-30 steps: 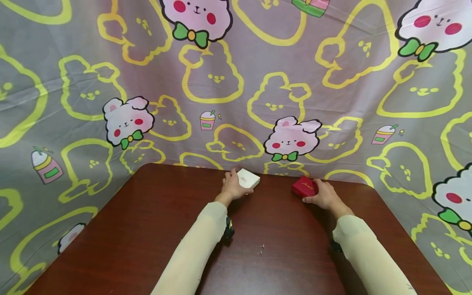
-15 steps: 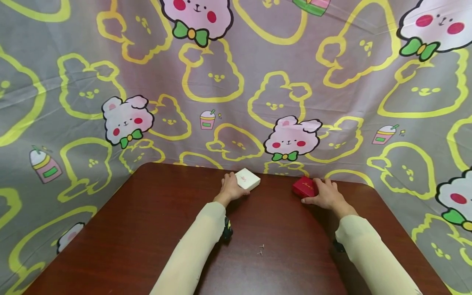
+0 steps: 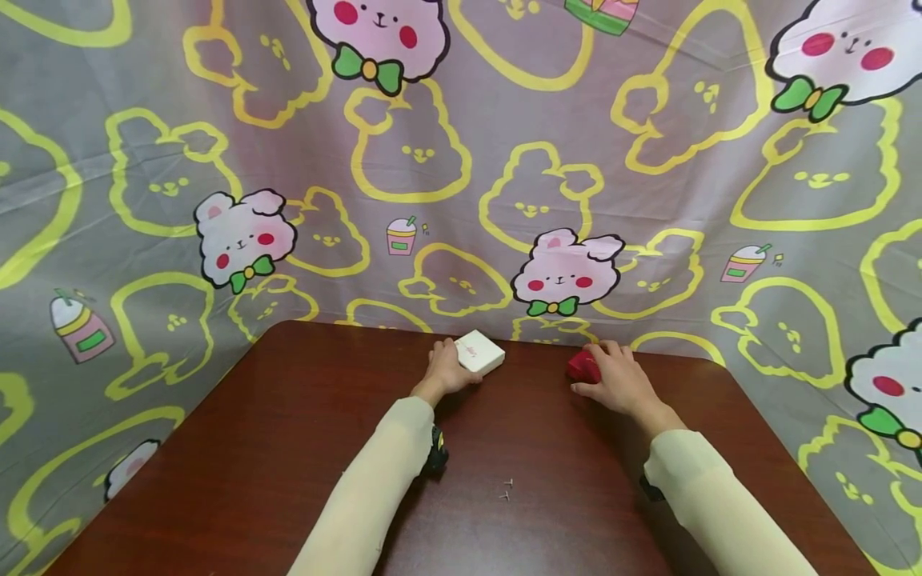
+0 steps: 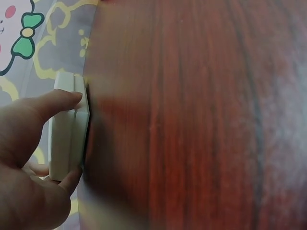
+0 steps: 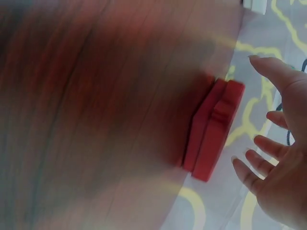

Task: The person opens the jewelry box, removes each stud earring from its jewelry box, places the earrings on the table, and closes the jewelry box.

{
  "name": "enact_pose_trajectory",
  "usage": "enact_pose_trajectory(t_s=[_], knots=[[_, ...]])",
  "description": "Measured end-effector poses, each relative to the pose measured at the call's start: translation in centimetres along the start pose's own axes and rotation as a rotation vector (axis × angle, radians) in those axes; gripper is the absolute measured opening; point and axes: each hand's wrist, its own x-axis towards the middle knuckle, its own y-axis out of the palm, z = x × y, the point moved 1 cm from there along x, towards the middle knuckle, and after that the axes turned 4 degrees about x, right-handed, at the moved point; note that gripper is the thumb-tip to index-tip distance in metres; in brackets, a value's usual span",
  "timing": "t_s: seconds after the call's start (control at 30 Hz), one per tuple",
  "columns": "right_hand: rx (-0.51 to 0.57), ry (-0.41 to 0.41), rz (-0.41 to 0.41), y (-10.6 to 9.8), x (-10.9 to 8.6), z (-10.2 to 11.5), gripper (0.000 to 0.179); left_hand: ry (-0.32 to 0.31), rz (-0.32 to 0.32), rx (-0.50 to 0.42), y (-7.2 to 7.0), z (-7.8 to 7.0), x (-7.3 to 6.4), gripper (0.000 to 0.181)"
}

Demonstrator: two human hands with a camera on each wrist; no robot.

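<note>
A small white box [image 3: 481, 353] with faint red writing lies near the table's far edge. My left hand [image 3: 445, 370] grips its near left side; in the left wrist view, thumb and fingers [image 4: 73, 181] sit on opposite ends of the box [image 4: 62, 129]. Farther right lies a red box [image 3: 583, 366], partly hidden in the head view by my right hand [image 3: 614, 378]. The right wrist view shows that hand [image 5: 283, 158] apart from the red box [image 5: 213, 129], fingers spread and holding nothing.
Two tiny pin-like pieces [image 3: 507, 489] lie on the brown wooden table [image 3: 302, 448], nearer to me between the forearms. A patterned cloth [image 3: 446, 216] hangs right behind the table's far edge.
My right hand has let go of the red box's right side and moved left over it, now covering part of it. The left hand stays at the white box.
</note>
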Motion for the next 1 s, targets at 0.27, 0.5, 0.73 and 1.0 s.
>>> enact_pose_trajectory(t_s=[0.27, 0.5, 0.73, 1.0], knots=[[0.051, -0.1, 0.011, 0.9, 0.3, 2.6, 0.073, 0.03, 0.023, -0.016, -0.9, 0.5, -0.5, 0.076], [0.11, -0.131, 0.076, 1.7, 0.7, 4.8, 0.073, 0.077, 0.035, -0.025, -1.9, 0.2, -0.9, 0.077], [0.188, -0.109, 0.151, 2.1, 1.0, 6.3, 0.075, 0.161, 0.059, -0.014, -2.7, -0.4, -1.7, 0.078], [0.29, -0.165, 0.156, 2.5, 0.9, 7.8, 0.07, 0.258, 0.092, -0.025, -3.0, -1.0, -2.4, 0.073]])
